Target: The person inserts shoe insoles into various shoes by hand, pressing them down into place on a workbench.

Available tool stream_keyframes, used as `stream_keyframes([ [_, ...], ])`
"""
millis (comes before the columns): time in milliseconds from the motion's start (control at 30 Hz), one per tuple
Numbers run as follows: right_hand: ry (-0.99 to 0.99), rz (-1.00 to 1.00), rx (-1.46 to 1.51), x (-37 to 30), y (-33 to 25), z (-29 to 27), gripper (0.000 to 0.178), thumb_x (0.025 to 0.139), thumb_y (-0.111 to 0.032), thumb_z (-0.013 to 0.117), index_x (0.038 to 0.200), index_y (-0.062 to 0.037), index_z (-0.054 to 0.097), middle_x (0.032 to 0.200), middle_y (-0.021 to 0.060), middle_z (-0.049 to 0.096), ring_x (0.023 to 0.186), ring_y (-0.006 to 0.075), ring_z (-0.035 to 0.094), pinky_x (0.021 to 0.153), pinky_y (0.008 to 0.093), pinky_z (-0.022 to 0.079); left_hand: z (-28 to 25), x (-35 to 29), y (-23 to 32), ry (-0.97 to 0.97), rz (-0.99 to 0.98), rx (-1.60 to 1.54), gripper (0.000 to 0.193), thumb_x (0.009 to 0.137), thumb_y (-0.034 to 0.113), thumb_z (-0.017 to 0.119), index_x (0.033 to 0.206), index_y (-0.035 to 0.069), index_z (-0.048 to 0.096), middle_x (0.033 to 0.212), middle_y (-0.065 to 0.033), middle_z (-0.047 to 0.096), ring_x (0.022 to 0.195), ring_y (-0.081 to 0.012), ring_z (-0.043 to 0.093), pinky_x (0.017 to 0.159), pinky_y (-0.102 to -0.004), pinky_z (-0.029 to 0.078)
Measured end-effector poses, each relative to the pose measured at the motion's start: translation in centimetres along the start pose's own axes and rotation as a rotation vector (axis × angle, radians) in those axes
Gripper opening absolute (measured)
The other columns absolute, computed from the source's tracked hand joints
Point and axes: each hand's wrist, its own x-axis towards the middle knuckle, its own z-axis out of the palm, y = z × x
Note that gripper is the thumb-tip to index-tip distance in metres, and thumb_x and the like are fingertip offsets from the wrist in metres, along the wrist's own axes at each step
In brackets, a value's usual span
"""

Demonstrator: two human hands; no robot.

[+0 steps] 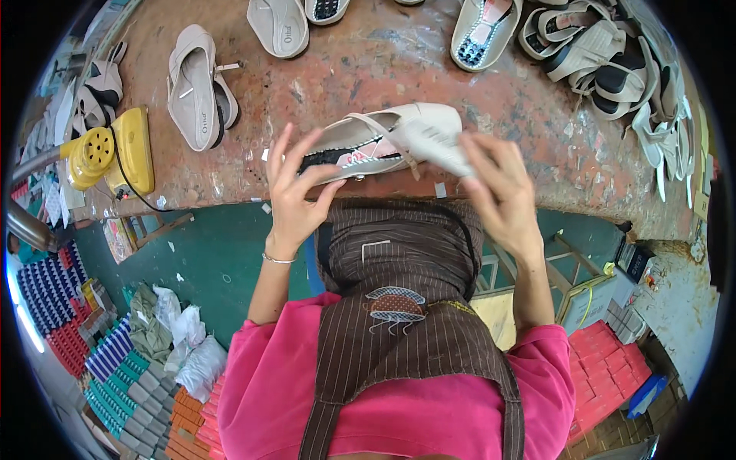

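Note:
A beige strapped shoe [445, 116] lies in front of me near the table's front edge, its toe to the right. Its inside shows black padding, a pink patch and a white edge line. At its heel end is my left hand [293, 192], with its fingers spread and apart, close against the heel rim. Above the shoe's front half, my right hand [502, 188] pinches a pale, flat, blurred insole-like piece [433, 142] between thumb and fingers. This piece hides part of the shoe's opening and strap.
Beyond lie finished-looking beige shoes [198, 100] and a shoe with a bare inside [484, 38]. A heap of shoes [609, 61] covers the right. At the left stands a yellow device [130, 153] with a black cord. Stacked coloured boxes [606, 368] stand on the floor.

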Motion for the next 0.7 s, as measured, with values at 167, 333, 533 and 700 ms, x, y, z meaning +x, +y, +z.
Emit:
stream_keyframes([
  [167, -0.128, -0.267, -0.020, 4.1, -2.4, 4.0, 0.032, 0.075, -0.005, 0.072, 0.107, -0.0022, 0.075, 0.116, 0.0139, 0.066, 0.107, 0.0306, 0.061, 0.093, 0.0423, 0.048, 0.5, -2.8, 1.0, 0.193, -0.621, -0.095, 0.064, 0.080, 0.017, 0.087, 0.135, 0.002, 0.059, 0.122, -0.0143, 0.052, 0.099, -0.0221, 0.063, 0.077, -0.0334, 0.057],
  [333, -0.183, -0.322, 0.066, 7.7, -2.7, 8.0, 0.029, 0.072, 0.000, 0.072, 0.100, -0.0033, 0.077, 0.112, 0.0126, 0.069, 0.104, 0.0315, 0.065, 0.093, 0.0428, 0.050, 2.3, -4.1, -0.2, 0.262, -0.687, -0.523, 0.064, 0.081, 0.005, 0.084, 0.137, -0.004, 0.055, 0.119, -0.0101, 0.049, 0.096, -0.0155, 0.066, 0.070, -0.0239, 0.061],
  [533, -0.268, -0.318, 0.149, 8.5, -2.5, 10.8, 0.025, 0.075, -0.001, 0.074, 0.100, -0.0030, 0.078, 0.111, 0.0136, 0.070, 0.104, 0.0335, 0.066, 0.092, 0.0427, 0.052, 2.2, -4.4, -0.5, 0.298, -0.710, -0.657, 0.059, 0.081, -0.002, 0.082, 0.134, -0.007, 0.057, 0.121, -0.0087, 0.048, 0.099, -0.0172, 0.068, 0.075, -0.0243, 0.063],
  [700, -0.282, -0.277, 0.180, 8.6, -2.7, 12.2, 0.020, 0.076, -0.001, 0.072, 0.095, -0.0003, 0.076, 0.110, 0.0153, 0.070, 0.102, 0.0354, 0.066, 0.093, 0.0437, 0.053, 2.6, -3.5, -0.8, 0.362, -0.844, -0.724, 0.042, 0.084, -0.003, 0.079, 0.122, -0.009, 0.061, 0.114, -0.0094, 0.055, 0.091, -0.0158, 0.070, 0.067, -0.0234, 0.062],
])
